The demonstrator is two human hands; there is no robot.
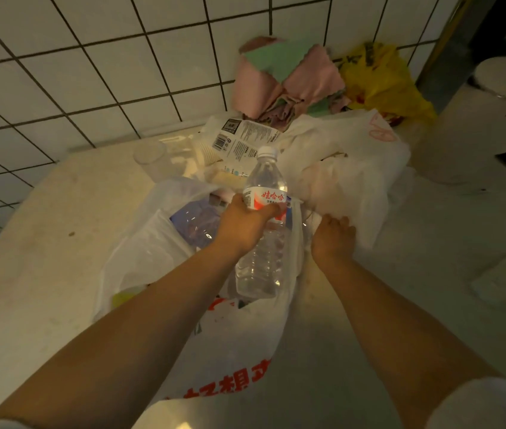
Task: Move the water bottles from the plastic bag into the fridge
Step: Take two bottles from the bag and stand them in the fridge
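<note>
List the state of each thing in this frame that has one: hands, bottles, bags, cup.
Left hand: grips the water bottle at its label.
Water bottle: capped, upright, partly lifted out of the bag.
Right hand: holds the bag's edge.
Plastic bag: open, on the counter.
Second bottle: lying inside the bag.
Clear cup: upright, looks empty.
Yellow bag: crumpled by the wall.

Clear water bottle (262,212) with red-and-white label, white plastic bag (230,351) with red lettering, yellow bag (381,78).
</note>
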